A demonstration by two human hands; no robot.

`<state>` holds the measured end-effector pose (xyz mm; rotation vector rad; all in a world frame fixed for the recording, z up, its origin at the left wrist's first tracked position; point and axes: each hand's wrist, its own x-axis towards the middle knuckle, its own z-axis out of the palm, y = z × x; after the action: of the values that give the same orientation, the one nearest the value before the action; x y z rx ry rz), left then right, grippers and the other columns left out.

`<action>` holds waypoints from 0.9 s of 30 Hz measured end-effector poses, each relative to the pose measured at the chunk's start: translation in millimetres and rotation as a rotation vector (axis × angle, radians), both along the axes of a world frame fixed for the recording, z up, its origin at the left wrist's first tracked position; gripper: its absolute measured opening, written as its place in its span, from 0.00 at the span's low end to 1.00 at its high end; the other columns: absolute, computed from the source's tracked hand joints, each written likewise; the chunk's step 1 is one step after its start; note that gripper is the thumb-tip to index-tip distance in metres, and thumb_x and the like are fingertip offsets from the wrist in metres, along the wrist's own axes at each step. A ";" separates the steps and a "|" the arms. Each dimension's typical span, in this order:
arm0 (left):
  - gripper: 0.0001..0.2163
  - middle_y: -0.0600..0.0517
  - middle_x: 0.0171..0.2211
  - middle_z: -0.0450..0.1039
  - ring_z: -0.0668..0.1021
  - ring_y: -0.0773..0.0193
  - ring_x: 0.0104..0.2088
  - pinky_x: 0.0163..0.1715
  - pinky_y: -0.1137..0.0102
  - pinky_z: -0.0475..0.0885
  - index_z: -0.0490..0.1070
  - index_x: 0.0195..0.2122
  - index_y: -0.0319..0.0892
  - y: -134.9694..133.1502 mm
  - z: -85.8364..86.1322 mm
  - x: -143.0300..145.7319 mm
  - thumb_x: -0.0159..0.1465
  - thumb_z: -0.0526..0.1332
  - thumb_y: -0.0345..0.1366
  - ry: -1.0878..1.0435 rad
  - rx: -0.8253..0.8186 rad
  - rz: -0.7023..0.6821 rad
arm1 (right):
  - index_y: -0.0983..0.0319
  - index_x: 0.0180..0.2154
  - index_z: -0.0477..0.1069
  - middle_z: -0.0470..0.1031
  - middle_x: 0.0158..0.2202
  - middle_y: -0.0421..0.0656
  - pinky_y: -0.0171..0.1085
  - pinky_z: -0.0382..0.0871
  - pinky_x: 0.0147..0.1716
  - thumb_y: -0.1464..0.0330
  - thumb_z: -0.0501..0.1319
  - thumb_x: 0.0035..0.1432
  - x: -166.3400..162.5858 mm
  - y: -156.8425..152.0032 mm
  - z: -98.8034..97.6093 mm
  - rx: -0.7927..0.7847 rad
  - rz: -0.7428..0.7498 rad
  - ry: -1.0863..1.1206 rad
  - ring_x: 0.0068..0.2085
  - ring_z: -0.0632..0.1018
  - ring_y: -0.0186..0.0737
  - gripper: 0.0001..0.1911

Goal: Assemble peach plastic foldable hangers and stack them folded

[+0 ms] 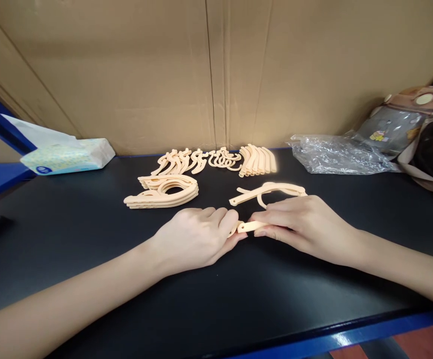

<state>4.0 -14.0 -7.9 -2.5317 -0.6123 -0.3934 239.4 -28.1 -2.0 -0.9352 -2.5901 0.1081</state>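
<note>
My left hand [205, 234] is closed in a pinch on a small cream plastic piece [233, 230], mostly covered by the fingers. Thumb and fingers of my right hand [306, 227] grip a cream plastic hanger arm [251, 226], whose holed end meets that piece. Just beyond the right hand is another curved hanger arm [270, 189] with a hook [261, 200] behind it; whether these join the held arm is hidden. To the left, behind my left hand, lies a stack of folded plastic travel hangers [160, 198].
At the back are rows of loose hanger pieces [181, 161], hooks [223, 158] and hanger arms [258, 160]. A tissue pack [69, 155] stands left; a crumpled clear plastic bag [343, 154] and a bottle [395, 124] are right. Cardboard [145, 75] walls off the black table [216, 309].
</note>
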 end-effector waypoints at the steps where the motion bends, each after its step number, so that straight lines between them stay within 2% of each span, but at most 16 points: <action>1: 0.14 0.56 0.21 0.67 0.72 0.68 0.19 0.19 0.70 0.57 0.59 0.28 0.41 -0.3 -0.2 0.2 0.72 0.47 0.38 -0.008 -0.003 0.003 | 0.59 0.41 0.76 0.75 0.28 0.39 0.32 0.62 0.30 0.61 0.50 0.69 0.2 -0.1 -0.2 0.012 -0.006 -0.006 0.30 0.75 0.33 0.16; 13: 0.13 0.56 0.20 0.64 0.69 0.67 0.19 0.20 0.70 0.56 0.62 0.27 0.41 -2.7 3.3 -0.2 0.69 0.53 0.37 -0.023 0.098 -0.022 | 0.59 0.42 0.76 0.76 0.28 0.39 0.33 0.62 0.30 0.62 0.51 0.68 -0.8 -0.4 -0.6 0.059 0.000 -0.031 0.30 0.75 0.34 0.16; 18: 0.13 0.56 0.19 0.64 0.69 0.67 0.19 0.19 0.70 0.57 0.63 0.26 0.41 -3.4 3.1 0.7 0.69 0.53 0.37 0.008 0.183 -0.041 | 0.59 0.41 0.76 0.75 0.27 0.39 0.33 0.62 0.29 0.62 0.51 0.68 0.4 0.5 -3.2 0.070 -0.003 -0.039 0.29 0.75 0.33 0.16; 22: 0.12 0.57 0.19 0.65 0.70 0.68 0.19 0.19 0.70 0.58 0.62 0.27 0.41 -2.4 0.8 1.4 0.68 0.53 0.35 -0.016 0.101 -0.024 | 0.60 0.41 0.76 0.74 0.26 0.39 0.33 0.61 0.29 0.62 0.51 0.68 1.2 1.1 -4.3 0.155 -0.002 -0.040 0.28 0.74 0.33 0.16; 27: 0.13 0.57 0.19 0.66 0.70 0.68 0.18 0.18 0.70 0.58 0.61 0.26 0.41 -1.9 -1.0 2.2 0.69 0.51 0.35 -0.036 0.019 -0.025 | 0.61 0.41 0.75 0.73 0.25 0.39 0.34 0.60 0.28 0.63 0.51 0.68 0.2 0.9 -2.8 0.189 0.007 -0.046 0.28 0.73 0.33 0.16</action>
<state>6.2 -15.9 -8.9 -2.5211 -0.5875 -0.4523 239.5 -27.2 -4.8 -0.8696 -2.5905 -0.1559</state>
